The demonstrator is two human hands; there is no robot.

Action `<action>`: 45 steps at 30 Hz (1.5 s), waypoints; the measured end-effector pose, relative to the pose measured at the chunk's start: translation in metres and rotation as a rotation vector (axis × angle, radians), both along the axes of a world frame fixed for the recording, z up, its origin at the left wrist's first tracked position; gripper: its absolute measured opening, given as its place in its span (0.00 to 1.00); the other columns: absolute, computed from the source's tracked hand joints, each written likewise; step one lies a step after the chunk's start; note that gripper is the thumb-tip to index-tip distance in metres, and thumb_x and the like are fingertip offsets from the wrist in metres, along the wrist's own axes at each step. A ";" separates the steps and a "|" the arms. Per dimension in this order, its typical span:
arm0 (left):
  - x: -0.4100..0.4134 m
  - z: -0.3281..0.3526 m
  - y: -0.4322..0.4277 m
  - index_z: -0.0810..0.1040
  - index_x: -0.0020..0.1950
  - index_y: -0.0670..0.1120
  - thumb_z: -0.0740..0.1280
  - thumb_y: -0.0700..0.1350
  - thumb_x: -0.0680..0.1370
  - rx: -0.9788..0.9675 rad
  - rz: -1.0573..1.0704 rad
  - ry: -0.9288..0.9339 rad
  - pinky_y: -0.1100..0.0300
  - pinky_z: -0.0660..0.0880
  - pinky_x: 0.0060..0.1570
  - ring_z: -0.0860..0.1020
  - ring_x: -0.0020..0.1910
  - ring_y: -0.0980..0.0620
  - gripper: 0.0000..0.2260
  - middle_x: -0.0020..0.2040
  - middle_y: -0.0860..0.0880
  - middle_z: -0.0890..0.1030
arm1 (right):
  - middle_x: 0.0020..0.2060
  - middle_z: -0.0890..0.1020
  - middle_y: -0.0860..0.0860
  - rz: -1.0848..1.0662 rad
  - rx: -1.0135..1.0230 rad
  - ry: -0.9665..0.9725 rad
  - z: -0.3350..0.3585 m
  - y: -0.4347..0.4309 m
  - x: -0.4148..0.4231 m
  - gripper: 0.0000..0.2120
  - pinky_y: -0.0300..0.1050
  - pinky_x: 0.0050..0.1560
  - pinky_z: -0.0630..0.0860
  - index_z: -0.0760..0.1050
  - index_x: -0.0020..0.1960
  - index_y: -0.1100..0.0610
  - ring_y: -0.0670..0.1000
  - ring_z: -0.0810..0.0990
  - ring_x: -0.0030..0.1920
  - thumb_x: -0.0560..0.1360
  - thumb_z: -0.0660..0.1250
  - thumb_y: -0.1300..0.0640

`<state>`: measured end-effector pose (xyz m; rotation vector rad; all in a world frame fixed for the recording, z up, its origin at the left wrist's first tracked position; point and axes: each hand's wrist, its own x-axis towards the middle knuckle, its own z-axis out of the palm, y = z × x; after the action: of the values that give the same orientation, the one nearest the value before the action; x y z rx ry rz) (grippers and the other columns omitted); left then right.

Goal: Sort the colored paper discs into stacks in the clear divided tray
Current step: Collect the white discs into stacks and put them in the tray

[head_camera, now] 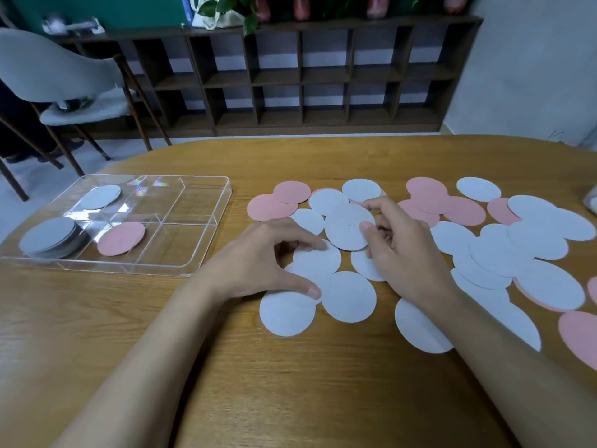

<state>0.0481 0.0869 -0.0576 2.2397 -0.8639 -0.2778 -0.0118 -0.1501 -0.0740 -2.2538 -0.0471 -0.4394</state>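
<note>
Many pale blue and pink paper discs lie loose across the middle and right of the wooden table (290, 399). My right hand (400, 250) pinches one pale blue disc (345, 226) by its right edge, lifted a little above the pile. My left hand (258, 260) rests on two overlapping pale blue discs (315, 263), thumb and forefinger pressing on their edges. The clear divided tray (206, 240) sits at the left. It holds a thick stack of pale blue discs (48, 237) at its near left, a pink disc (121, 238) beside that, and another pale blue disc (98, 196) farther back.
Pink discs (274, 202) cluster behind my hands, and more pink discs (442, 202) lie at the back right. A grey chair (58, 79) stands beyond the table's far left. A dark wooden shelf unit (307, 79) lines the wall behind.
</note>
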 end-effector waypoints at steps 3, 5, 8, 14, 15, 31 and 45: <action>-0.002 0.001 -0.001 0.84 0.63 0.61 0.86 0.53 0.63 -0.030 -0.011 0.036 0.61 0.74 0.58 0.79 0.57 0.56 0.29 0.51 0.58 0.83 | 0.33 0.76 0.55 0.001 0.005 -0.002 0.000 0.003 -0.005 0.14 0.60 0.39 0.76 0.72 0.69 0.52 0.57 0.80 0.37 0.84 0.61 0.57; -0.001 0.000 -0.004 0.85 0.60 0.60 0.87 0.50 0.63 -0.050 0.010 0.064 0.63 0.74 0.56 0.79 0.54 0.57 0.27 0.50 0.58 0.83 | 0.32 0.75 0.55 -0.005 0.008 -0.011 -0.001 0.005 -0.008 0.14 0.59 0.39 0.76 0.72 0.69 0.52 0.57 0.80 0.36 0.84 0.61 0.57; 0.000 -0.002 -0.005 0.86 0.54 0.58 0.86 0.46 0.65 -0.103 0.030 0.103 0.65 0.73 0.48 0.78 0.47 0.56 0.21 0.46 0.56 0.82 | 0.31 0.75 0.54 -0.021 0.005 -0.003 -0.001 0.006 -0.008 0.14 0.58 0.39 0.76 0.72 0.69 0.51 0.56 0.81 0.36 0.84 0.61 0.57; 0.003 -0.003 -0.009 0.87 0.51 0.47 0.83 0.35 0.68 -0.361 0.078 0.262 0.59 0.77 0.43 0.78 0.39 0.50 0.15 0.41 0.51 0.82 | 0.32 0.75 0.54 -0.003 0.003 0.020 0.000 0.007 -0.009 0.13 0.50 0.39 0.74 0.73 0.67 0.53 0.54 0.81 0.37 0.83 0.62 0.59; 0.003 -0.004 -0.010 0.87 0.52 0.45 0.82 0.33 0.68 -0.421 0.090 0.290 0.54 0.79 0.46 0.79 0.40 0.46 0.16 0.42 0.49 0.83 | 0.32 0.75 0.54 0.003 0.004 0.027 0.001 0.009 -0.009 0.13 0.49 0.40 0.75 0.74 0.67 0.53 0.54 0.82 0.37 0.83 0.62 0.59; 0.001 -0.017 -0.021 0.85 0.57 0.52 0.82 0.43 0.72 -0.525 0.305 -0.015 0.59 0.75 0.41 0.76 0.37 0.53 0.15 0.43 0.48 0.83 | 0.35 0.79 0.55 0.111 0.054 0.100 0.004 0.015 -0.010 0.14 0.63 0.40 0.77 0.74 0.67 0.48 0.57 0.80 0.38 0.85 0.57 0.58; -0.006 -0.018 -0.027 0.83 0.59 0.49 0.78 0.45 0.77 -0.516 0.314 0.037 0.52 0.81 0.37 0.83 0.34 0.45 0.12 0.40 0.49 0.86 | 0.36 0.75 0.53 0.112 0.011 0.063 0.004 0.013 -0.010 0.18 0.47 0.35 0.70 0.71 0.73 0.46 0.49 0.74 0.35 0.83 0.62 0.57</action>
<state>0.0425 0.0596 -0.0756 1.8380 -0.4813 0.0497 -0.0213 -0.1368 -0.0695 -2.2396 -0.1369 -0.3079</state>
